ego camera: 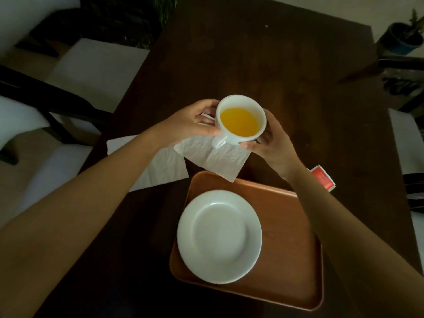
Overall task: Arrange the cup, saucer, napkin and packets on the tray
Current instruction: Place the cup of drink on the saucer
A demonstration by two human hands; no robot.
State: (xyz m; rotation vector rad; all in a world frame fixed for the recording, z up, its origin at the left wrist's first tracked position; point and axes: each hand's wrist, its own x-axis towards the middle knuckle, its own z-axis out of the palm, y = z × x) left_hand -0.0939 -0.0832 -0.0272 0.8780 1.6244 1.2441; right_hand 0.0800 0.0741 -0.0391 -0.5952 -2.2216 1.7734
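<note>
A white cup [241, 120] holding orange-yellow liquid is gripped from both sides, my left hand [188, 122] on its left wall and my right hand [273, 145] on its right. Its handle points toward me. Beneath the cup lies a white napkin [215, 157], one corner overlapping the far edge of the brown wooden tray [293, 260]. I cannot tell whether the cup rests on the napkin or is lifted. An empty white saucer [219, 236] sits on the tray's left side. A red packet [323, 177] lies on the table behind my right wrist, partly hidden.
The dark wooden table [263, 65] extends far ahead. A second white napkin [158, 166] lies under my left forearm. Chairs with white cushions [91, 70] stand to the left, another at the right [408, 143]. A potted plant [401, 40] sits on the floor, far right.
</note>
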